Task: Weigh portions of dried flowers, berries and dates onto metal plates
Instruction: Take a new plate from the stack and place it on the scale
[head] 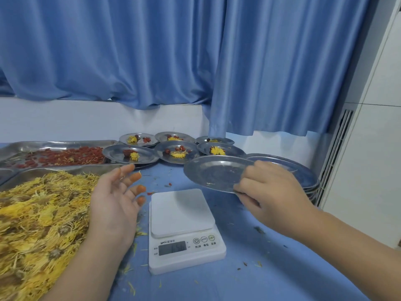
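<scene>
Above the scale, toward one o'clock, fingers of my right hand pinch the empty plate by its rim; my left hand hangs open at nine. Gripped by one edge and tilted, it may slip or land off-centre.

Scale centre front, flower tray left, berry tray behind it, filled plates beyond, plate stack right

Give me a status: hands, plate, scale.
Hands: right hand grips an empty plate, held clear of the scale; left hand open, holding nothing. Scale top bare, nothing in the way.
</scene>
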The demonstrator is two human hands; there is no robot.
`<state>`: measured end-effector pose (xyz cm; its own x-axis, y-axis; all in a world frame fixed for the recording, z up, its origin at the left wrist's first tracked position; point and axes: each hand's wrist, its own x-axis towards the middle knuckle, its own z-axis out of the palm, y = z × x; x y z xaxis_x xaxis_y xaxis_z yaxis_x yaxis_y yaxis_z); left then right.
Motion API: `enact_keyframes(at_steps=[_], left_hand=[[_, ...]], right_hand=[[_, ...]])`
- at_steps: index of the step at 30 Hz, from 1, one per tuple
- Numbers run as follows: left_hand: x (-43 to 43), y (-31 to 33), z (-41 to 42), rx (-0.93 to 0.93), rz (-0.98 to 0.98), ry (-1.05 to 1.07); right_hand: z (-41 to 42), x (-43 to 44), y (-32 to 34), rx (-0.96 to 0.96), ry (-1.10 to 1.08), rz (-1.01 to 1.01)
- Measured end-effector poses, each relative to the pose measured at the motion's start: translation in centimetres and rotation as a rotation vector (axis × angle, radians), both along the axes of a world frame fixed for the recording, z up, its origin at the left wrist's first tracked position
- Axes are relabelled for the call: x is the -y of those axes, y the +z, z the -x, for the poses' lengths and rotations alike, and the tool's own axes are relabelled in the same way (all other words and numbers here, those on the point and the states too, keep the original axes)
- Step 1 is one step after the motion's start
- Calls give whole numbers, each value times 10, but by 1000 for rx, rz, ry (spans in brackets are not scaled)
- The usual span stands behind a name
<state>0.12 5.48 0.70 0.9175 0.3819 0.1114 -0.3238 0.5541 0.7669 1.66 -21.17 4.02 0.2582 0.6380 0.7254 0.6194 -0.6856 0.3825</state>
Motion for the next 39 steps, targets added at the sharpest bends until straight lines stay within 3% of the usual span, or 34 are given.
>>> enact_keyframes(at_steps=[6, 17, 23, 30, 36, 39], left_hand=[[-5, 1, 1, 8, 57, 153], [-5, 0, 0, -1, 39, 171], [-4, 1, 1, -9, 19, 160], [-5, -1, 0, -17, 14, 153], [-5, -2, -1, -36, 19, 138], [-7, -3, -1, -38, 17, 128]], right_hand=[[-1, -43, -33, -62, 97, 43], [-7, -67, -64, -81, 23, 71], [2, -59, -62, -220, 6, 64], [10, -21, -67, -234, 92, -29], [11, -4, -81, -585, 84, -32], [12, -9, -81, -649, 31, 7]])
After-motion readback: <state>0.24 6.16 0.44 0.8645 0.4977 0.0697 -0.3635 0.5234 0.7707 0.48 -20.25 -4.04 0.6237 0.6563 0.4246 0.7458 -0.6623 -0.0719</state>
